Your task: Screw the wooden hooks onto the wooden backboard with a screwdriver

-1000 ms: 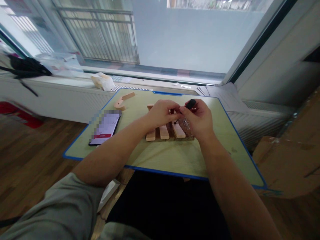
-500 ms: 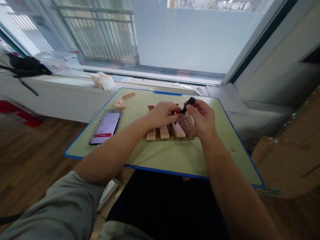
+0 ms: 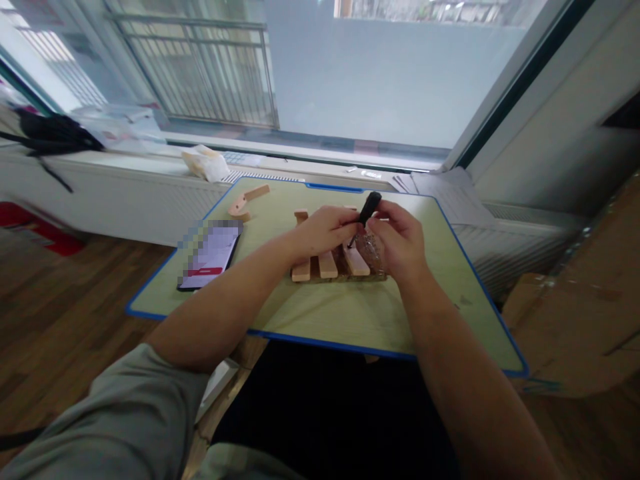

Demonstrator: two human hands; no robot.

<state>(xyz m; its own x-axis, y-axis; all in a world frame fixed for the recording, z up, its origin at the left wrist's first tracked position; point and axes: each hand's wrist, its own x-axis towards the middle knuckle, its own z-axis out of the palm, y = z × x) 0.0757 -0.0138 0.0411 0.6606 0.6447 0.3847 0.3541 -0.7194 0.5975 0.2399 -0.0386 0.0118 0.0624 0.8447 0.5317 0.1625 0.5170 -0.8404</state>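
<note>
A black-handled screwdriver [image 3: 370,207] stands tilted, its thin tip down on a light wooden piece [image 3: 357,261]. My right hand [image 3: 403,237] is closed at the handle, thumb and fingers against it. The thumb and fingers of my left hand [image 3: 325,230] come together around the screwdriver's lower part, which they partly hide. Under my hands, several pale wooden pieces, among them a middle one [image 3: 328,265] and a left one [image 3: 301,269], lie across a brown, plastic-wrapped block [image 3: 371,253]. Any screw at the tip is too small to make out.
A curved wooden piece [image 3: 241,208] and a phone [image 3: 213,253] lie on the left of the blue-edged table [image 3: 320,313]. Behind it, a wrapped packet [image 3: 206,163] rests on the window ledge. A cardboard box [image 3: 565,327] stands at the right.
The screwdriver has swung more upright, its handle top moving left. My right fingers have shifted slightly left and down along it. My left hand stays nearly in place.
</note>
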